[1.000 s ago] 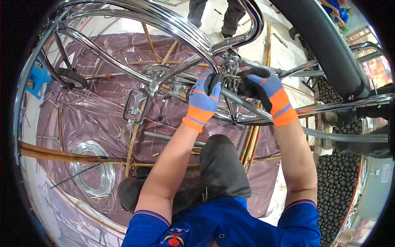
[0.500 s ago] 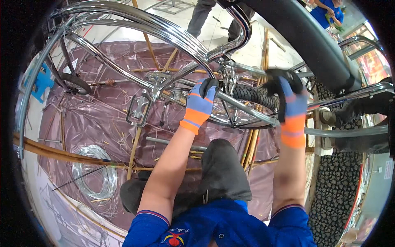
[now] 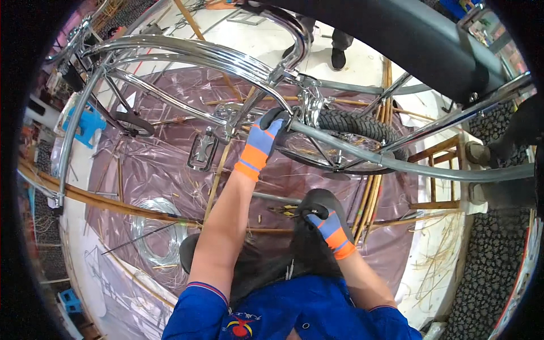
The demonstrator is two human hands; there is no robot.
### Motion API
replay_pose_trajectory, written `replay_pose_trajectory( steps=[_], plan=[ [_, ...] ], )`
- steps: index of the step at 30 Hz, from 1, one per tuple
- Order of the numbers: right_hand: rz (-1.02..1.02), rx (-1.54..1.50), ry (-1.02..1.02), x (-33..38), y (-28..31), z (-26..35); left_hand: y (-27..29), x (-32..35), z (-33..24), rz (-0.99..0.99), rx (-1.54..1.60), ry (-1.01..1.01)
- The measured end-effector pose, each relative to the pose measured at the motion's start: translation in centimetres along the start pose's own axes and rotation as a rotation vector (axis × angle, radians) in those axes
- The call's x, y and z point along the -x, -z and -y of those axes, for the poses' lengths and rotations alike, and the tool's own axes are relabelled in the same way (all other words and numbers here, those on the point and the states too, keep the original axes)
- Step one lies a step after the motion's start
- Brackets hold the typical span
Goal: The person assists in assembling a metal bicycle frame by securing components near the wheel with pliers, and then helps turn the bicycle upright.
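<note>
A chrome cycle frame (image 3: 180,48) spans the upper part of the view, its parallel tubes bright and polished, sweeping from the upper left toward a cluster of metal brackets (image 3: 310,101) near the centre. A dull grey tube (image 3: 362,152) runs from just beside that cluster to the right edge, passing across a wheel with a knobbly black tyre (image 3: 358,123). A metal-framed pedal (image 3: 202,152) sits below the frame's crank area. Nearer the wearer, what look like pliers (image 3: 288,211) with yellow handles lie on plum-coloured sheeting (image 3: 170,148); their fine detail is too small to tell.
</note>
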State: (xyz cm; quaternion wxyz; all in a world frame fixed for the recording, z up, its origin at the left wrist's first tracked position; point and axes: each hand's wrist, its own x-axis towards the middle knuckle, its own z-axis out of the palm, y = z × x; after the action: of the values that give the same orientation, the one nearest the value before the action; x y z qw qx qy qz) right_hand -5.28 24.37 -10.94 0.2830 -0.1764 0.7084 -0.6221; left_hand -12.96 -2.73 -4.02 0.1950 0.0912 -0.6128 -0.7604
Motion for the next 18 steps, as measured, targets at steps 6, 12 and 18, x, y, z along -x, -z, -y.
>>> replay_pose_trajectory(
  steps=[6, 12, 18],
  plan=[
    [0.083, -0.487, -0.195, -0.9, 0.2, -3.8, 0.8, -0.3, -0.8, -0.013, 0.046, 0.188],
    [0.176, -0.420, -0.038, -0.2, -0.1, -3.4, 1.0, -0.6, -0.3, -0.001, 0.088, 0.173],
    [0.157, -0.463, 0.003, -0.7, 0.9, -6.1, -0.7, -0.3, -0.9, 0.011, 0.029, 0.153]
  ],
)
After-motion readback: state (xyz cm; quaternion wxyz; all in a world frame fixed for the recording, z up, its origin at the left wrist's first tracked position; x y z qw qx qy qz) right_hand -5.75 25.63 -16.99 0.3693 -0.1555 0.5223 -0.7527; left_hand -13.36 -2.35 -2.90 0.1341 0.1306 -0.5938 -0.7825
